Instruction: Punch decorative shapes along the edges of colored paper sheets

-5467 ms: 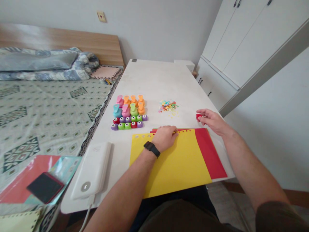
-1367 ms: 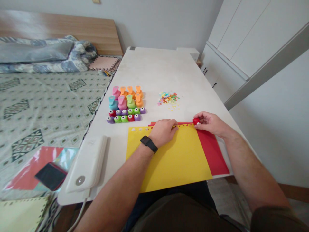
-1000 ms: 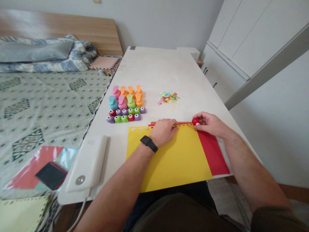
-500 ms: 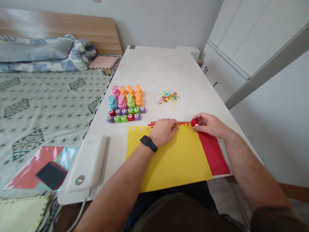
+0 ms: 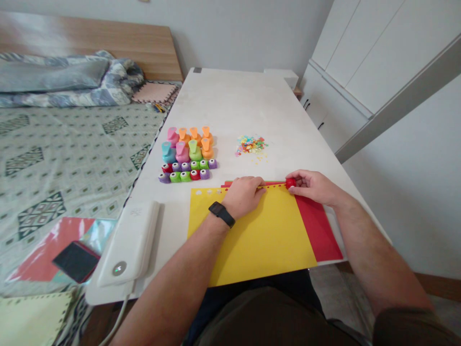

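Punch (image 5: 290,182) shifted slightly left, pinched in right hand (image 5: 312,186).

Small red punch (image 5: 290,182) on yellow sheet (image 5: 252,235) top edge.

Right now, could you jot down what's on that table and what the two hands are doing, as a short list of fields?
left hand: flat on the yellow paper, near its far edge
right hand: pinching a small red punch at the paper's far edge
under it: red paper, sticking out to the right
behind: rows of coloured punches; confetti pile
near left: white power bank
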A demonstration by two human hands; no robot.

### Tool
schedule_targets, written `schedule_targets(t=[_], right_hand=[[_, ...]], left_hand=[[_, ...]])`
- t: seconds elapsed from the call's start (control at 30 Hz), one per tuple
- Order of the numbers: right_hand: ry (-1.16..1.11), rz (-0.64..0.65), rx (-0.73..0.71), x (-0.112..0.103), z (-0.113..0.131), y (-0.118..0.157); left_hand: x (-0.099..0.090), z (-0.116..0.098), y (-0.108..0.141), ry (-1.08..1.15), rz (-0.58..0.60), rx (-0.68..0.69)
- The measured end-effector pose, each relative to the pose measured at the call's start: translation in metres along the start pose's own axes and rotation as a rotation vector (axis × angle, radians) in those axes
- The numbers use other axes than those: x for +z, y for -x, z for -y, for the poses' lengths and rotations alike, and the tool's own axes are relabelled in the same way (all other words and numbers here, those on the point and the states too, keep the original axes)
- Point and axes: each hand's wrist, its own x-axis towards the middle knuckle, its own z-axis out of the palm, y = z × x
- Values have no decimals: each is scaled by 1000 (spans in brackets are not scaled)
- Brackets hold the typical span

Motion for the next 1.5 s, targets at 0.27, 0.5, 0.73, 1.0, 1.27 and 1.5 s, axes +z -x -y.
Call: schedule_targets(t=[0.27, 0.5, 0.73, 1.0, 1.27, 1.5], right_hand=[[-6, -16, 5, -3, 6, 2], [-17, -15, 5, -6, 11, 5], [-3, -18, 14, -5, 11, 4], [23, -9, 6, -6, 8, 4], [8, 11, -9, -2, 8, 3], [28, -35, -15, -1, 10, 3]], left_hand=[[0, 0, 0, 2, -7, 7], [3, 4, 0, 12, -23, 29], [4, 4, 1, 21, -26, 28], [4, 4, 1, 16, -26, 31], [3, 4, 0, 6, -23, 31], [3, 4, 0, 5, -22, 30]])
